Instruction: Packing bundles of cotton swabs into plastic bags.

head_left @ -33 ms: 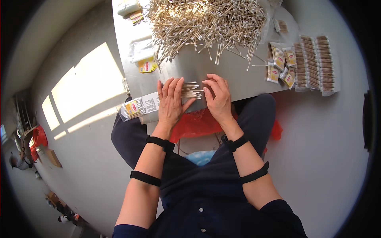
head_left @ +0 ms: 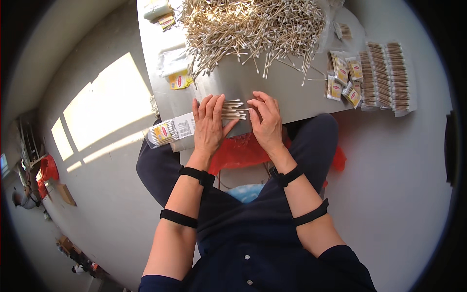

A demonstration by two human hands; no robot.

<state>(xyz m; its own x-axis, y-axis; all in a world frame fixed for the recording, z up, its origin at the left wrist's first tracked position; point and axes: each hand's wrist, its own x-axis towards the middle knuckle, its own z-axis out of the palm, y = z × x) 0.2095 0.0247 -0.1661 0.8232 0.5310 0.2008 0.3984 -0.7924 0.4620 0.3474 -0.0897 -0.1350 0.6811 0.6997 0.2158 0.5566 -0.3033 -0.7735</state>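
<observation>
My left hand (head_left: 209, 124) lies flat over a small bunch of cotton swabs (head_left: 233, 111) near the table's front edge. Its fingers are stretched out, its thumb is apart, and it covers the middle of the bunch. White tips stick out on the right, one farther than the others. Close to that tip is my right hand (head_left: 266, 117), fingers loosely curled, thumb and forefinger apart; the thumb seems to touch the tip. Left of my left hand lies a clear pack of cotton swabs (head_left: 162, 132) with a yellow label, its printed flap (head_left: 185, 125) running under my hand.
A big heap of loose cotton swabs (head_left: 253, 29) covers the far side of the table (head_left: 292, 100). Filled packs (head_left: 343, 73) and stacked rows of packs (head_left: 401, 78) stand at the right. Yellow labels (head_left: 179, 81) and clear bags (head_left: 172, 62) lie at the left.
My right hand has shifted very slightly to the left. My left hand stays in place over the cotton swabs.
</observation>
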